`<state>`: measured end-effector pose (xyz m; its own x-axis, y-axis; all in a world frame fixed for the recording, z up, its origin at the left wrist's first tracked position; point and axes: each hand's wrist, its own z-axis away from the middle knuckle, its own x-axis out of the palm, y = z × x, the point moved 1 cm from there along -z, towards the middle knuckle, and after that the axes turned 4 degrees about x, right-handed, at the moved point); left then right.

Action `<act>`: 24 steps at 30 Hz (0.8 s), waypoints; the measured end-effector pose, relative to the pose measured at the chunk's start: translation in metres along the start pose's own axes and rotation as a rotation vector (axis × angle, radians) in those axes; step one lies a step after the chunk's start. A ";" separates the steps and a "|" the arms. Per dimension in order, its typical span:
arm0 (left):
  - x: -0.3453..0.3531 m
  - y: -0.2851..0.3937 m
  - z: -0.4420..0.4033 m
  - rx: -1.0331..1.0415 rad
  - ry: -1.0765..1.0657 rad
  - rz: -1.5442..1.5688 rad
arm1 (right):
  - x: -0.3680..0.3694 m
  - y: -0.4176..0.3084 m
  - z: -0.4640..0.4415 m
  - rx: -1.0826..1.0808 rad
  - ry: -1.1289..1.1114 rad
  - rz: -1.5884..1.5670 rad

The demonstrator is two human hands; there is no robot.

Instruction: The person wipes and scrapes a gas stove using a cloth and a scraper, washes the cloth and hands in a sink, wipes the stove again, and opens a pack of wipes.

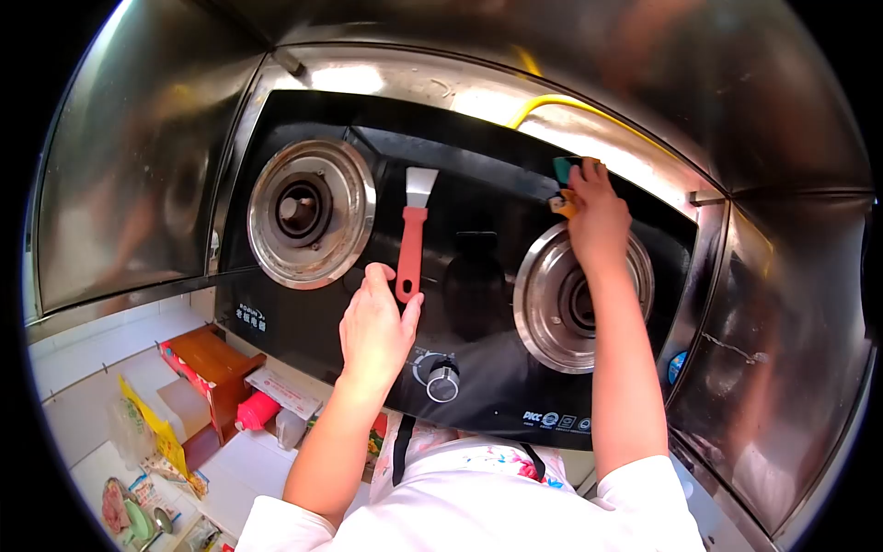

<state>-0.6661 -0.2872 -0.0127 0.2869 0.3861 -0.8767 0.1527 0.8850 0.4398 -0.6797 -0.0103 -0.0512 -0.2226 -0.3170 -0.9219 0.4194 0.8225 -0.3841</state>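
On the black glass gas hob [451,248] lies a scraper [412,244] with a pink handle and a flat metal blade pointing toward the back. My left hand [375,322] is beside the handle's lower end, its thumb apart from the fingers and nothing held in it. Beyond the right burner [533,304], my right hand [598,216] presses a green and yellow sponge [567,169] onto the glass near the hob's back edge. The fingers cover much of the sponge. My right forearm passes over the right burner and hides part of it.
The left burner [313,213] has a stained metal ring. A control knob [442,381] sits at the front. Behind the hob runs a yellow hose [561,99], and metal panels [782,276] enclose the sides. A brown wooden box [216,368] and clutter stand at lower left.
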 end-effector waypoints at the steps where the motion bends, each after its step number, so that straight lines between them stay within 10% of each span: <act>1: 0.001 -0.003 -0.001 -0.006 0.009 0.023 | 0.005 -0.016 0.003 -0.037 -0.003 -0.030; 11: 0.002 -0.027 0.003 0.153 0.116 0.090 | 0.035 -0.066 0.101 -0.617 -0.257 -0.604; 17: -0.012 -0.019 0.034 0.313 0.123 0.234 | 0.004 -0.038 0.185 -0.553 -0.326 -0.557; 24: 0.000 -0.058 0.131 0.528 -0.490 0.588 | -0.021 -0.030 0.194 -0.413 -0.079 -0.671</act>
<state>-0.5506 -0.3721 -0.0128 0.8037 0.4759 -0.3573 0.2320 0.3023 0.9245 -0.5166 -0.1199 -0.0296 -0.2429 -0.8273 -0.5065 -0.1461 0.5474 -0.8240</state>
